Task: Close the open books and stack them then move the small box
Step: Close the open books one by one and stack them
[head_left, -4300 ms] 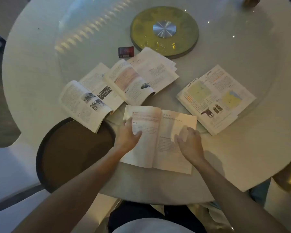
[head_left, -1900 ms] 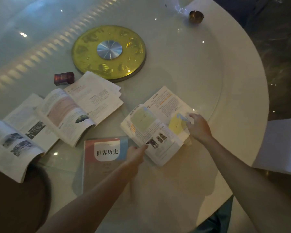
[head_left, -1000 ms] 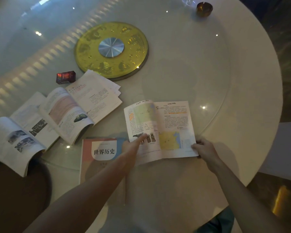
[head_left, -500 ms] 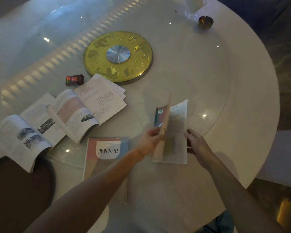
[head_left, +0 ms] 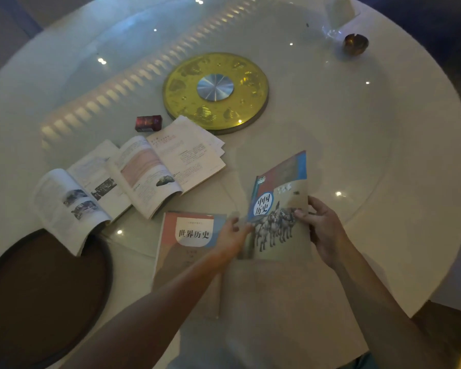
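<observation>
A closed book with horses on its cover (head_left: 278, 206) is held between both hands just above the table. My left hand (head_left: 233, 237) grips its left edge and my right hand (head_left: 321, 227) grips its right edge. Left of it a closed book with a red and blue cover (head_left: 189, 235) lies flat, partly under my left forearm. Two open books lie further left: one with a pink page (head_left: 168, 166) and one with dark photos (head_left: 77, 198), overlapping. The small dark red box (head_left: 148, 123) stands behind them.
A round white table (head_left: 383, 155) with a glass turntable and a gold centre disc (head_left: 215, 91). A dark round stool or tray (head_left: 37, 294) sits at the lower left edge. A small brass bowl (head_left: 355, 43) and a white object stand at the far right.
The map book on the right has been shut: its left half was swung over and its cover now faces up. Both hands now hold it by its edges.
</observation>
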`<state>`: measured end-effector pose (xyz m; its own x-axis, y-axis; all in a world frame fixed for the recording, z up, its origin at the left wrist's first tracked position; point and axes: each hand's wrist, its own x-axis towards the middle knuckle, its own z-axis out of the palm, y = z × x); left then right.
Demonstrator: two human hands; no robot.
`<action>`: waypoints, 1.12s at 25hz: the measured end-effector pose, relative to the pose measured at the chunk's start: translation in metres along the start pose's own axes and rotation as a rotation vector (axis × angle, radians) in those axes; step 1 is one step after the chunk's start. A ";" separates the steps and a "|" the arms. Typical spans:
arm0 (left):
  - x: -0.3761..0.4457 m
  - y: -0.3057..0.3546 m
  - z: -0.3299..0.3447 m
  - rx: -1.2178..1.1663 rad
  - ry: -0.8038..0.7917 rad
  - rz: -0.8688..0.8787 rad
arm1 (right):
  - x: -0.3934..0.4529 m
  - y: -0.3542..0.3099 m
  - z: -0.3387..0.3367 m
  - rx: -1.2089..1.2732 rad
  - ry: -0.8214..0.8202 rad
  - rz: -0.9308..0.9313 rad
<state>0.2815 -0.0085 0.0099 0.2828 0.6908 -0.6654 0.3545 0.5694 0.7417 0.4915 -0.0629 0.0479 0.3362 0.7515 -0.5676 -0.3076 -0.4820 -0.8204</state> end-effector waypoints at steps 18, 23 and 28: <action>-0.059 -0.131 -0.160 -0.036 0.273 -0.057 | -0.036 0.135 0.153 -0.490 -0.010 0.167; -0.065 -0.148 -0.180 0.278 0.269 -0.066 | -0.041 0.162 0.166 -0.868 0.058 0.040; -0.059 -0.149 -0.200 0.580 0.205 0.076 | -0.041 0.149 0.181 -1.193 0.043 0.015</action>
<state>0.0333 -0.0450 -0.0447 0.1699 0.8239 -0.5406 0.7831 0.2202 0.5816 0.2711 -0.0841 -0.0381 0.3761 0.7374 -0.5610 0.7016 -0.6221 -0.3475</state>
